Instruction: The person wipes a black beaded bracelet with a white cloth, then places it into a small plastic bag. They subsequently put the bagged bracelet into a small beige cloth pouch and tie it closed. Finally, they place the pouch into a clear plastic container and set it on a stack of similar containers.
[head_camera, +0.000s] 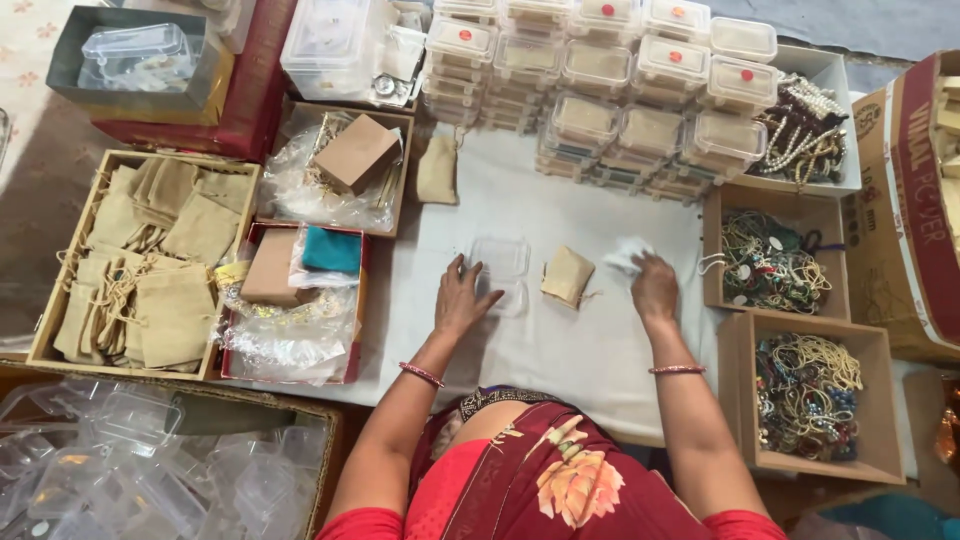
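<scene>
Two hands: both busy on the tabletop.
Left hand: flat, steadying clear box.
Right hand: grasping what looks like white tissue.
Pouch: lying between them, within reach.

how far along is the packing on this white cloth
Done: stacks of filled clear boxes at the back. In hand: left hand on an open clear box, right hand on white wadding, one jute pouch between. Left: a tray of pouches, empty boxes, bead necklaces.

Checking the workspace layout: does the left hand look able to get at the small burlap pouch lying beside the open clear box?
Probably yes: the left hand rests on the clear box, and the pouch lies just beyond it on bare cloth.
</scene>
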